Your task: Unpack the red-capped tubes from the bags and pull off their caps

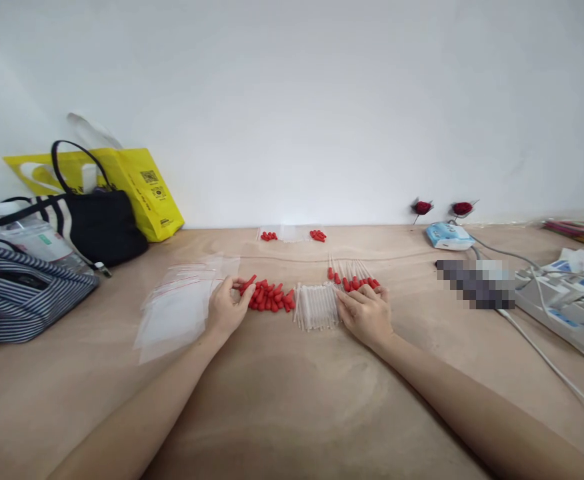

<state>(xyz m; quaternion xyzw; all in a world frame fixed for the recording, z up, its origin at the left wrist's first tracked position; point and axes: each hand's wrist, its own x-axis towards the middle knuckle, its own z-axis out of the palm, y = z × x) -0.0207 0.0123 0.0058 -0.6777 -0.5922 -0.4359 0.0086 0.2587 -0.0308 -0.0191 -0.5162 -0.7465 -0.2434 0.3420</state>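
Note:
My left hand pinches a red rubber dropper bulb at the left end of a heap of red bulbs. Right of the heap lies a row of thin clear glass dropper tubes. At that row's right edge is my right hand, its thumb and fingers closed together; whatever they hold is too small to make out. Just beyond it lie several droppers, clear tubes fitted with red bulbs, partly covered by the fingers.
Clear zip bags are spread left of my left hand. Two bagged groups of red bulbs lie near the wall. Bags, including a yellow one, crowd the left. A tissue pack, cables and a power strip occupy the right.

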